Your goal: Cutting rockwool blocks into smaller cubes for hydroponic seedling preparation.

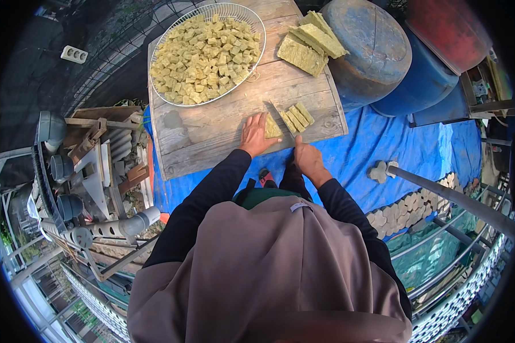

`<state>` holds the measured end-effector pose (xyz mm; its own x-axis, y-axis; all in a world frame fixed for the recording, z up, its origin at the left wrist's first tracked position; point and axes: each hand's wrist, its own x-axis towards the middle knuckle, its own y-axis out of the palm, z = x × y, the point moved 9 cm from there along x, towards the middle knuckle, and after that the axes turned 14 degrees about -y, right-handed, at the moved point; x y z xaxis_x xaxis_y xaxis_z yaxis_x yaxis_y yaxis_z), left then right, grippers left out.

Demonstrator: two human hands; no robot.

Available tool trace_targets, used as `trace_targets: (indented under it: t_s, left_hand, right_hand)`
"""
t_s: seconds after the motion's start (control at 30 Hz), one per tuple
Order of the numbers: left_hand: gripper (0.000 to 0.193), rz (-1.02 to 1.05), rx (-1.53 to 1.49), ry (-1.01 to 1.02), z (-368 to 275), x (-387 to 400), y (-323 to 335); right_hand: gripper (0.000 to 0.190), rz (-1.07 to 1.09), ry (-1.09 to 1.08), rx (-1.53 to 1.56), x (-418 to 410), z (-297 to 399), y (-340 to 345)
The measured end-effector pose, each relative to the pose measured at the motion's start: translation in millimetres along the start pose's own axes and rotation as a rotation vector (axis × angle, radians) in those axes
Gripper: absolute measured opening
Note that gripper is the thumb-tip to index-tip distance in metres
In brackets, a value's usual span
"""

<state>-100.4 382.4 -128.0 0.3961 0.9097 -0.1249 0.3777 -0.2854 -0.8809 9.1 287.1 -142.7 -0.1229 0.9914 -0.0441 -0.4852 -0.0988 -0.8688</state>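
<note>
My left hand lies flat with spread fingers, pressing a slab piece of rockwool against the wooden tabletop. Gripped by its handle in my right hand is a knife. Its blade points away from me, along the right side of the held piece. Several cut rockwool strips lie side by side just right of the blade. Farther off on the left, a white wire basket holds a heap of small rockwool cubes. Larger rockwool slabs are piled at the table's far right.
Blue plastic drums stand close against the table's right side, with a red container beyond. A blue tarp covers the ground. At right a metal pole rises near stacked paving blocks. Scrap wood and grey pipes are on the left.
</note>
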Motion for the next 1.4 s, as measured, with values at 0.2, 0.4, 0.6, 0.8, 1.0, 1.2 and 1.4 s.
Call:
trace_targets:
  t_s: [0.2,0.4,0.6,0.8,1.0,1.2,1.4]
  left_hand:
    - [0.076,0.049,0.047,0.019,12,-5,1]
    - [0.066,-0.015,0.099,0.038,8,-5,1]
    - [0.061,0.02,0.128,0.042,4,-4,0]
    - [0.065,0.059,0.14,0.002,6,-3,3]
    - [0.069,0.029,0.148,-0.003,7,-6,1]
    - [0.075,0.053,0.091,-0.025,13,-10,-2]
    - [0.073,-0.019,0.044,0.008,22,-20,-12]
  right_hand:
    - [0.017,0.134,-0.012,0.021,-14,38,-7]
    - [0.016,0.079,0.027,0.011,-22,37,6]
    - [0.015,0.174,0.084,-0.029,-16,33,19]
    - [0.019,0.222,0.067,-0.022,5,27,29]
    - [0.023,0.173,0.018,0.025,28,22,25]
    - [0.019,0.03,0.008,0.042,13,7,10]
    - [0.018,0.17,-0.01,0.037,-10,45,-5]
